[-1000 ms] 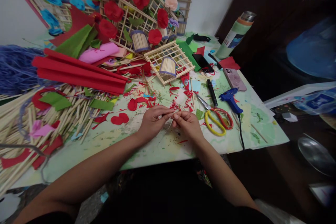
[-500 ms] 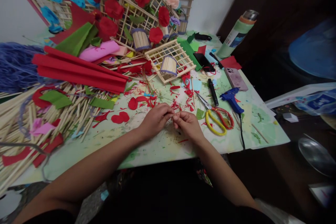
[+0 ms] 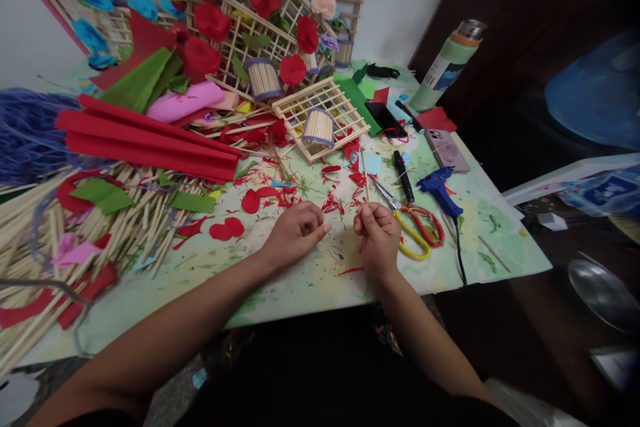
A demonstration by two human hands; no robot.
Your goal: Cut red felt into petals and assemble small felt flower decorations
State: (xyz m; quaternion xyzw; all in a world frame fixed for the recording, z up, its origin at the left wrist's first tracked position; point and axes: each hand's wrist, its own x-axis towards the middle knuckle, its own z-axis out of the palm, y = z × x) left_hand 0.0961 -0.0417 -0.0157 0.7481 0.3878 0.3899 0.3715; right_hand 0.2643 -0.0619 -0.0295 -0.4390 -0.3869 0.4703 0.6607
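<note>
Fiddly bit: right hand (image 3: 379,233) seems to pinch a strand (image 3: 416,170) (wire?), left hand (image 3: 295,230) half-curled, can't tell if empty; next needs light fingers.

A: Exposure?
B: Dim. Flat, soft light was spread over the tabletop (image 3: 300,287); right side was sunk near black, cabinet (image 3: 500,27) detail mostly lost.
A: Glare? Shadows?
B: Small highlights were picked up on the bottle cap (image 3: 471,29) and metal dish (image 3: 603,293). Shadows were rendered faint, soft-edged.
A: Sharpness?
B: Middling at centre; the thin piece (image 3: 359,209) in the right hand (image 3: 379,235) was barely resolved. Blue strands (image 3: 35,137) were smeared at the left edge.
A: Distortion?
B: Wide-angle: forearms (image 3: 200,312) were pulled toward the lower corners, top-right was vignetted.
</note>
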